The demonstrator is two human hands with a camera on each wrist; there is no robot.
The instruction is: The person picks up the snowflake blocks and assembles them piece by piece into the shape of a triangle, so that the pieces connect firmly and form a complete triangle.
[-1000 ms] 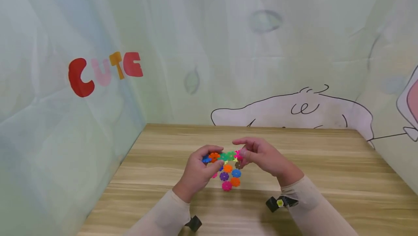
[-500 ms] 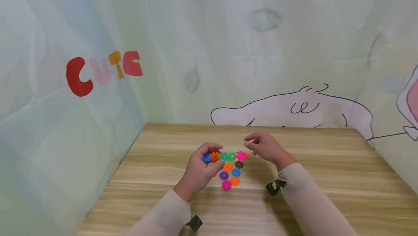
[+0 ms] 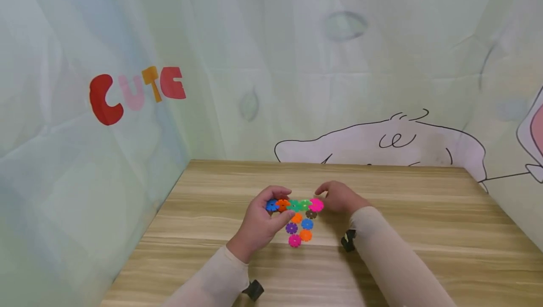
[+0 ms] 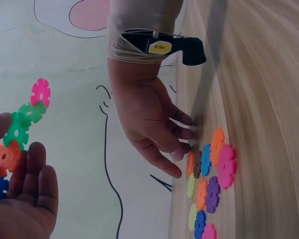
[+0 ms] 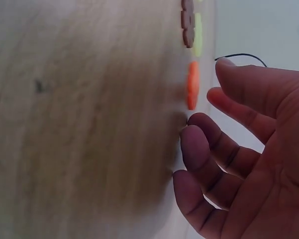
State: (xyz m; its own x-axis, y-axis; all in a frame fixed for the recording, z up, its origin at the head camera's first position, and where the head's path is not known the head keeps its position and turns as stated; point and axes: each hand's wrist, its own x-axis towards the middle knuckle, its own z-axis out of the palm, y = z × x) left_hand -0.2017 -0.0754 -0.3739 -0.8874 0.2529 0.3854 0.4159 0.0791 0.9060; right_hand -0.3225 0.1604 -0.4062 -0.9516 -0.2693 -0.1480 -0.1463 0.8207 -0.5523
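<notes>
indoors, a pale green fabric backdrop (image 3: 271,62) printed with a cartoon animal outline and the red, pink and orange letters "cute" (image 3: 136,92) surrounds a light wooden table (image 3: 424,231) seen from above. two arms in beige sleeves reach in from the bottom edge, each with a small black camera strapped at the wrist. the left hand (image 3: 259,222) is raised just above the table, fingers and thumb curled round one end of a short chain of joined plastic flower discs (image 3: 294,204); the chain runs blue, orange, two greens and a pink disc at the free end, held in the air and tilted slightly. the right hand (image 3: 338,197) sits low at the table just right of the chain's pink end, holding nothing, its fingers relaxed and slightly bent with the fingertips (image 4: 181,133) down at the wood. in the right wrist view those fingertips are close to a single orange disc (image 5: 192,84) lying on the table. below the chain, between the two hands, a small cluster of loose discs (image 3: 302,229) lies flat on the table: orange, brown, purple, blue, another orange and pink.
</notes>
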